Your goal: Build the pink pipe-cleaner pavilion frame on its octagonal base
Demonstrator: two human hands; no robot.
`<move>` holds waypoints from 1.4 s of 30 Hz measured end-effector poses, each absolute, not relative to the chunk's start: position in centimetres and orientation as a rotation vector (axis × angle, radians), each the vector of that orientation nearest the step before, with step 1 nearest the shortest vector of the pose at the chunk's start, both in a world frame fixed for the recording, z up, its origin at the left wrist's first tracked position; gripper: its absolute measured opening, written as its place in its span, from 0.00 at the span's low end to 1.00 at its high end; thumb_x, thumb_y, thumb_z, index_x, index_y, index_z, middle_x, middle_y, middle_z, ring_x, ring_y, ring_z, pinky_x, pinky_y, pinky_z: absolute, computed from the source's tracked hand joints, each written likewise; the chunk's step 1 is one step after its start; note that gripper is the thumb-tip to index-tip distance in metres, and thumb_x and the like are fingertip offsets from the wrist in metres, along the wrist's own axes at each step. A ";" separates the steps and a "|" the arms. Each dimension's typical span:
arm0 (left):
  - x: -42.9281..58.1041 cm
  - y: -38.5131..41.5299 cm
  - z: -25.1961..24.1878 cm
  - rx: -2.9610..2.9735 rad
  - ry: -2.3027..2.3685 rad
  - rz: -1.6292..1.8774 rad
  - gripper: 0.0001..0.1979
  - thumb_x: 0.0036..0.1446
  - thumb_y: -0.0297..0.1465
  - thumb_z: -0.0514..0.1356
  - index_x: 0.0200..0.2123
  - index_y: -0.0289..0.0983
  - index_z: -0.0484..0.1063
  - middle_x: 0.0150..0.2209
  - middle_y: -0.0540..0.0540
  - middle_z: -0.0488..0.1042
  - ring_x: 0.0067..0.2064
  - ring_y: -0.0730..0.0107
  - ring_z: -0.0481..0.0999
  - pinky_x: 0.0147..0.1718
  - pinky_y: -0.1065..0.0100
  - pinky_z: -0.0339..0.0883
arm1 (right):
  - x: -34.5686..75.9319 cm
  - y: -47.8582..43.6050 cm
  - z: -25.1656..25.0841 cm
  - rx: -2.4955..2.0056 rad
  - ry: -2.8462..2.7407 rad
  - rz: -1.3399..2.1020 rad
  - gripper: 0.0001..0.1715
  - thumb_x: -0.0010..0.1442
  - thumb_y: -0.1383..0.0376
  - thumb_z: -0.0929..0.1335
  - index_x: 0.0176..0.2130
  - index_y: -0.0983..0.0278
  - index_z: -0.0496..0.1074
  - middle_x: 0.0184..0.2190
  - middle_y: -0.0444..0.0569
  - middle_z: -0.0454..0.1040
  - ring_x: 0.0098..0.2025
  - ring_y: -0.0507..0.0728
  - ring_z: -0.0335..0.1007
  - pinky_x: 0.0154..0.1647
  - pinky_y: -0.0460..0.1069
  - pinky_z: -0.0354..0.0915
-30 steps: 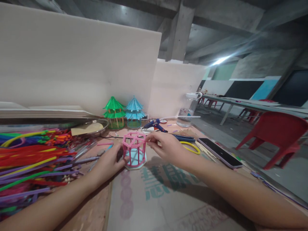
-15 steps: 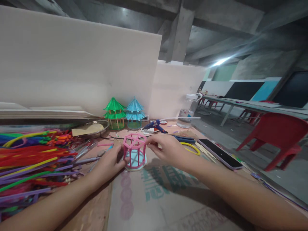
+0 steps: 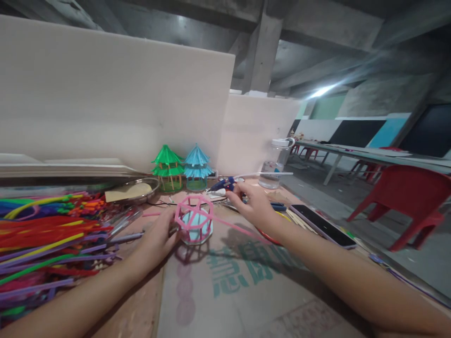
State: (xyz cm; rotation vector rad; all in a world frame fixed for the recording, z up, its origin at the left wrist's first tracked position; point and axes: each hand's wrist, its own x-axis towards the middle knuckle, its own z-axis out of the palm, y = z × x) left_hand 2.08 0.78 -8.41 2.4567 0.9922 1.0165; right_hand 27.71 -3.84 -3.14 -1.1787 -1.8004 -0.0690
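My left hand (image 3: 164, 234) grips the left side of a pink open frame (image 3: 194, 213) with a pale blue base, which is tilted so its top faces me. A pink strip (image 3: 236, 226) runs from the frame to the right, passing under my right wrist. My right hand (image 3: 248, 202) has its fingers closed at the blue glue gun (image 3: 222, 184), behind and to the right of the frame. Behind stand a green two-tiered pavilion (image 3: 167, 168) and a light blue one (image 3: 197, 166).
Coloured pipe cleaners (image 3: 45, 234) are heaped at the left beside a metal dish (image 3: 146, 190). At the right lie a phone (image 3: 322, 225) and thin sticks (image 3: 299, 220). A water bottle (image 3: 271, 169) stands behind. A red chair (image 3: 405, 197) is beyond the table.
My right hand has moved from the frame back and right to the glue gun. The frame has tilted toward me in my left hand, and a pink strip now shows to its right.
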 end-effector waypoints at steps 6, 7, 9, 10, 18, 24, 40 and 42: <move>2.1 0.6 -8.1 2.475 0.978 1.053 0.15 0.58 0.37 0.54 0.48 0.39 0.67 0.49 0.39 0.74 0.53 0.53 0.72 0.51 0.55 0.67 | 28.1 -1.6 -7.7 -1.217 -1.809 0.080 0.13 0.61 0.63 0.60 0.26 0.62 0.66 0.18 0.41 0.62 0.22 0.52 0.58 0.24 0.47 0.55; 2.1 0.6 -8.1 2.464 0.985 1.029 0.15 0.58 0.37 0.54 0.48 0.39 0.67 0.50 0.39 0.74 0.53 0.52 0.72 0.52 0.54 0.67 | 27.9 -1.8 -8.0 -1.203 -1.837 0.132 0.11 0.60 0.65 0.60 0.33 0.63 0.70 0.21 0.42 0.67 0.24 0.53 0.62 0.26 0.47 0.59; 2.1 0.8 -8.2 2.435 0.998 0.990 0.15 0.58 0.37 0.55 0.47 0.39 0.67 0.50 0.39 0.73 0.54 0.52 0.72 0.52 0.53 0.66 | 27.2 -2.5 -7.9 -1.150 -1.917 0.270 0.17 0.59 0.69 0.61 0.47 0.64 0.71 0.30 0.45 0.74 0.32 0.54 0.69 0.33 0.48 0.65; 2.1 0.8 -8.2 2.424 0.992 0.971 0.15 0.58 0.38 0.55 0.47 0.39 0.67 0.50 0.39 0.73 0.54 0.52 0.71 0.53 0.53 0.66 | 26.9 -2.9 -7.7 -1.107 -1.969 0.335 0.21 0.59 0.69 0.61 0.51 0.63 0.70 0.35 0.47 0.76 0.37 0.56 0.71 0.39 0.49 0.66; 2.4 0.5 -7.8 2.447 0.828 0.876 0.19 0.57 0.37 0.56 0.52 0.41 0.67 0.53 0.41 0.73 0.56 0.54 0.71 0.56 0.53 0.65 | 25.9 -3.0 -7.6 -0.957 -2.082 0.525 0.15 0.64 0.60 0.62 0.38 0.65 0.75 0.36 0.49 0.77 0.40 0.57 0.71 0.42 0.50 0.67; 1.5 0.5 -5.1 2.392 1.086 1.124 0.25 0.60 0.38 0.51 0.59 0.35 0.61 0.56 0.36 0.70 0.57 0.52 0.70 0.55 0.50 0.67 | 26.0 -3.2 -7.6 -1.015 -2.124 0.452 0.11 0.62 0.69 0.63 0.30 0.65 0.72 0.28 0.45 0.72 0.32 0.53 0.66 0.35 0.46 0.61; 1.8 -3.4 -3.2 3.303 0.646 1.296 0.16 0.60 0.30 0.59 0.52 0.45 0.70 0.57 0.45 0.68 0.61 0.54 0.63 0.61 0.51 0.55 | 24.3 -4.5 -8.3 -1.027 -2.107 0.579 0.10 0.63 0.68 0.63 0.31 0.65 0.71 0.27 0.44 0.72 0.29 0.52 0.65 0.33 0.45 0.61; 1.7 -3.6 -3.1 3.316 0.631 1.284 0.17 0.60 0.28 0.59 0.53 0.44 0.69 0.57 0.44 0.68 0.61 0.55 0.62 0.61 0.52 0.54 | 24.3 -4.6 -8.2 -1.020 -2.124 0.568 0.10 0.63 0.67 0.62 0.34 0.65 0.72 0.30 0.46 0.74 0.32 0.53 0.67 0.36 0.46 0.62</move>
